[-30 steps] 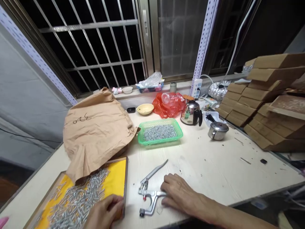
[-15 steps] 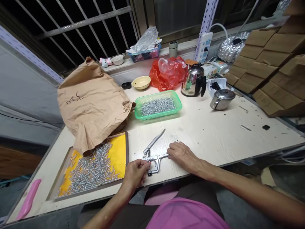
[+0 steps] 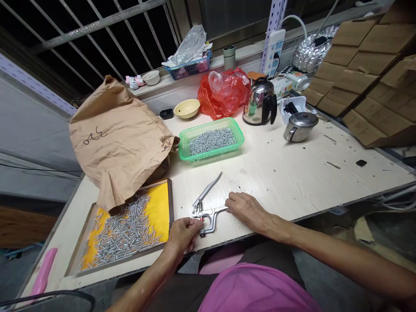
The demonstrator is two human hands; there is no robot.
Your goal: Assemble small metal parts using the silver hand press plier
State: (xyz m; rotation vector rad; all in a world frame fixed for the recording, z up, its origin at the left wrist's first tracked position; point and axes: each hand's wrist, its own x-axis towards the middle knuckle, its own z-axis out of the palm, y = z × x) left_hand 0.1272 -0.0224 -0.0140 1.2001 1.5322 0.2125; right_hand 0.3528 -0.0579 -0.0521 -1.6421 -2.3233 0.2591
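Silver snap pliers (image 3: 211, 213) lie on the table in front of me with their handles spread and a small spring between them. My left hand (image 3: 183, 233) is closed, thumb and fingertips pinched at the jaw of the pliers beside a small red part. Its fingertips cover any small piece between them. My right hand (image 3: 248, 213) rests on the table with curled fingers closed on the end of the lower handle. Left of the pliers, a shallow tray (image 3: 170, 203) with a yellow bottom holds many small silver screw-like pieces (image 3: 125, 229).
Behind the pliers stands a green basket (image 3: 211, 155) of similar metal pieces. A brown paper sack (image 3: 120, 143) leans over the tray. Farther back are a red plastic bag (image 3: 221, 97), a kettle (image 3: 258, 104) and a lidded metal pot (image 3: 300, 127). Cardboard boxes (image 3: 367, 78) stand at right.
The view has shifted slightly, and a dark cable now shows at the lower left. Both hands stay at the pliers with almost the same hold.
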